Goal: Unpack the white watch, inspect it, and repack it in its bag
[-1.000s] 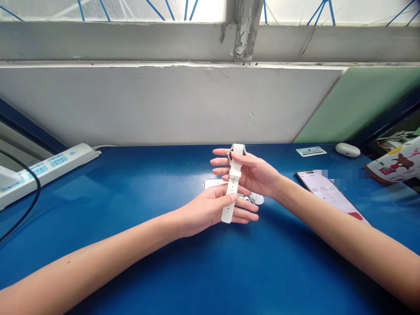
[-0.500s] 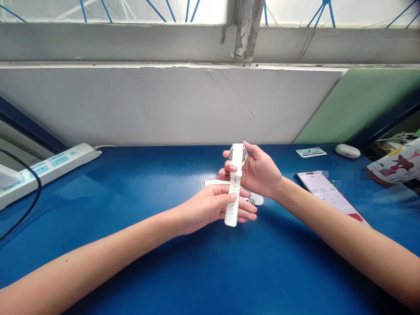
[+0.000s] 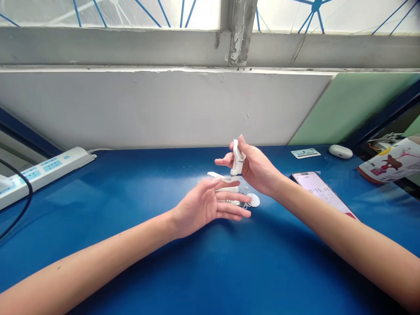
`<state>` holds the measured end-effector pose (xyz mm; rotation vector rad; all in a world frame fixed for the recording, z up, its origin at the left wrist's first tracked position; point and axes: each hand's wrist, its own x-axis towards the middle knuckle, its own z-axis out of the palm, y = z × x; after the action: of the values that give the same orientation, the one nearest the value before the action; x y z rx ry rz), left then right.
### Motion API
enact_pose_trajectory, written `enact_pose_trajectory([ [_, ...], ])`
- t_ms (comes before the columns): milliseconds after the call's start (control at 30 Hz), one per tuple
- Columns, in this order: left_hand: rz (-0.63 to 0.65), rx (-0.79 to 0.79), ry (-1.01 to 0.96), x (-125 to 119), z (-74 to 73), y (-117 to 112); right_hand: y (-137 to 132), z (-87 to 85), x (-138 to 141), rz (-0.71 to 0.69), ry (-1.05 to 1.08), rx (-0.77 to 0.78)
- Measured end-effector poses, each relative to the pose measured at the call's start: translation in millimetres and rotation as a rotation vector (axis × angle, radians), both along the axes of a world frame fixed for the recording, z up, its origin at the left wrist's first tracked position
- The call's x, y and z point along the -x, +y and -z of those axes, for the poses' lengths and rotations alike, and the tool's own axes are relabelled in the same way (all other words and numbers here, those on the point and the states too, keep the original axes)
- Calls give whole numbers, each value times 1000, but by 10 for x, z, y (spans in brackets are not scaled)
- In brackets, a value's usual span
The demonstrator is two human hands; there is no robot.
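My right hand (image 3: 257,168) grips a white wristwatch (image 3: 236,165) by its upper part, thumb at the top and fingers partly hidden behind it. The watch is turned edge-on, and its white strap bends away at the bottom toward the left. Just below it, my left hand (image 3: 208,203) is open with fingers stretched out to the right. Its thumb and index finger are close to the strap's free end; whether they touch it I cannot tell. Behind those fingers lie white pieces with clear plastic and a round white disc (image 3: 254,200), partly hidden.
On the blue table (image 3: 210,271), a phone (image 3: 316,186) showing a timer lies by my right forearm. Beyond it are a small card (image 3: 306,153) and a white earbud case (image 3: 340,152). A printed bag (image 3: 392,162) stands far right. A power strip (image 3: 46,173) and black cable (image 3: 28,199) are at left.
My left hand has let go of the strap and spread its fingers. In my right hand the watch has turned from facing flat to edge-on, its strap swinging left. The view has shifted slightly.
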<state>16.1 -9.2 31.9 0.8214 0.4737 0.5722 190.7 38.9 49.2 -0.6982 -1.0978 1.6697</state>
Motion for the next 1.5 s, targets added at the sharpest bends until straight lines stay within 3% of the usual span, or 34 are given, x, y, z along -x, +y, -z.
enact_pose_trajectory([
  [167,-102,-171,148,-13,-15,-1,-137,-39,52,-101,-286,-212],
  [300,-116,-236,229,-13,32,-11,-249,-106,95,-3,-483,-463],
  [367,-109,-253,230,-9,36,-23,-271,-125,107,-17,-461,-384],
  [500,-31,-279,219,-9,-20,-67,-241,-130,89,-150,-224,-46],
  [600,9,-273,226,-22,-63,-103,-210,-122,70,-206,-146,41],
  [767,-18,-271,230,-38,-62,-104,-200,-105,78,-197,-63,54],
  [1067,-47,-235,269,-70,-92,-141,-220,-174,53,-404,21,70],
  [1233,-114,-211,312,-75,-74,-132,-220,-190,51,-382,28,37],
  [1367,-80,-215,280,-55,-78,-108,-188,-134,29,-324,7,-13],
  [1500,-52,-235,254,-43,-73,-119,-163,-89,-2,-361,7,-86],
])
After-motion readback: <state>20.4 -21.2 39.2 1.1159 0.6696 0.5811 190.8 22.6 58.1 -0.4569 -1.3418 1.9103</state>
